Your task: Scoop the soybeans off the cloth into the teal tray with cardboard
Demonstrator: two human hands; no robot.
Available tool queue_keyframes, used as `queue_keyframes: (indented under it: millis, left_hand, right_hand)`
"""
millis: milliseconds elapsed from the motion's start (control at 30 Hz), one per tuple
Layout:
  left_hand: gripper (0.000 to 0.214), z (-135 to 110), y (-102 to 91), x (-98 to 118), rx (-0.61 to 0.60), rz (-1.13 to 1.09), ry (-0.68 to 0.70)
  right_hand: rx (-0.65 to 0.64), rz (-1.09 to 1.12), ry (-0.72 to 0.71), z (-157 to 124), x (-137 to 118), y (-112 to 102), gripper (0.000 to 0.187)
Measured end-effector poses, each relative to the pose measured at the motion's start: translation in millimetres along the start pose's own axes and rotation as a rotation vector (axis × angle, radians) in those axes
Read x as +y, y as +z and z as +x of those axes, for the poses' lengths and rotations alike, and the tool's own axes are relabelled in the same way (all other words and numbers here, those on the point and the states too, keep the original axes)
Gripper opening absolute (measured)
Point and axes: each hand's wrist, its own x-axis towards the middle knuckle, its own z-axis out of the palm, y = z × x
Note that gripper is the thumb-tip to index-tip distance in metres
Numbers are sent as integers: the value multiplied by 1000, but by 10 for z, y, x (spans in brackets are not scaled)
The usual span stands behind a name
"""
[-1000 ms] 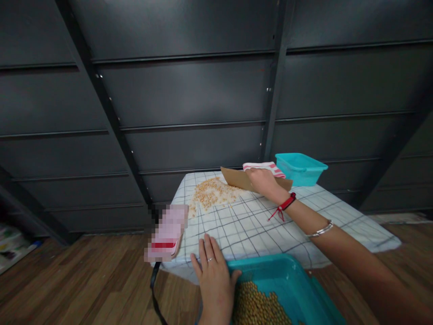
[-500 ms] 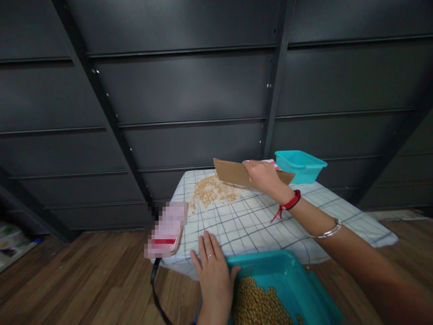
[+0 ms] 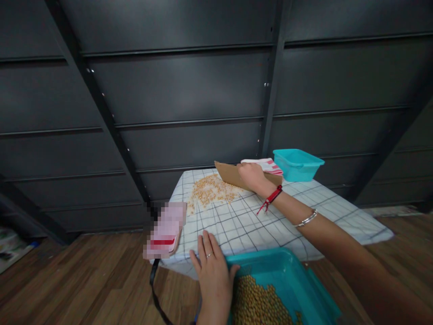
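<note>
My right hand (image 3: 253,177) grips the top edge of a strip of cardboard (image 3: 227,173), which stands tilted on the checked tablecloth (image 3: 219,221). Left of the cardboard's end, a spread of yellow kernels (image 3: 209,189) with paler bits among them lies on the cloth. My left hand (image 3: 215,275) rests with fingers stretched out at the table's near edge, its thumb by the rim of a teal tray (image 3: 287,271). In that tray are many round brownish beans (image 3: 260,302), cut off by the frame's bottom.
A smaller turquoise basin (image 3: 298,165) stands at the table's back right, beside a folded pink-and-white towel (image 3: 264,165). On the left edge lies a pink phone (image 3: 166,230), partly pixelated, with a black strap (image 3: 154,284) hanging down. Dark metal panels (image 3: 189,90) rise behind the table.
My right hand has moved a little to the left and nearer with the cardboard, and more of the towel shows behind it. My left hand has stayed put.
</note>
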Motion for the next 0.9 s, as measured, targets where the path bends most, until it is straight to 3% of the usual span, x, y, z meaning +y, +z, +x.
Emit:
queue_keyframes:
  millis: [500, 900]
  left_hand:
    - [67, -6, 21, -12, 6, 24, 16]
    - [68, 4, -10, 1, -12, -1, -6]
  right_hand:
    - [92, -12, -68, -147, -91, -249, 26]
    - [-10, -1, -102, -203, -148, 157, 26]
